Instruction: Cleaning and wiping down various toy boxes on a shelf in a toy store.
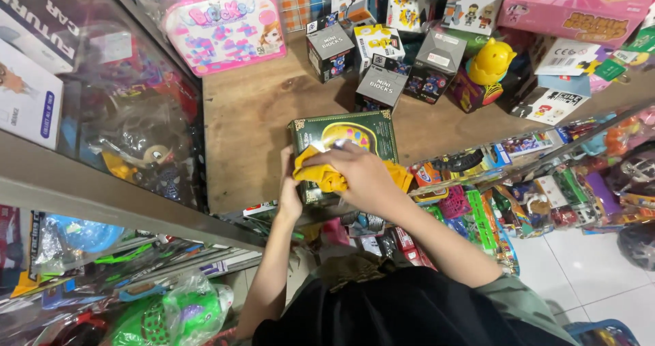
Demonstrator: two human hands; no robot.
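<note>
1. Clothing: a dark top with olive sleeves fills the lower edge of the view; both bare forearms reach up from it to the wooden counter (pixel 252 121).
2. Right hand (pixel 365 175): lies palm down, fingers closed on a crumpled yellow cloth (pixel 327 175), pressing it against the near part of a box.
3. Left hand (pixel 290 192): grips the box's near left edge, thumb on top and fingers curled under the side, bracing it.
4. Green box (pixel 344 138): flat and rectangular, dark green with ornate gold corner trim and a yellow oval window showing coloured pieces inside. It lies flat at the near edge of the counter, partly under both hands; its clear front catches a bright glare just above the cloth.
5. Handling note: wiping seems to be the work in hand. It goes best with light, even strokes toward the far edge while the bracing hand keeps the box from sliding off the counter; hard pressure could dent the window.
6. Beyond, well apart from the box: several small grey-black cube boxes (pixel 382 87), a yellow duck-shaped toy (pixel 491 63) and a pink block case (pixel 225 22).
7. Flanks: packaged toys hang or stack below the counter on both sides.
</note>
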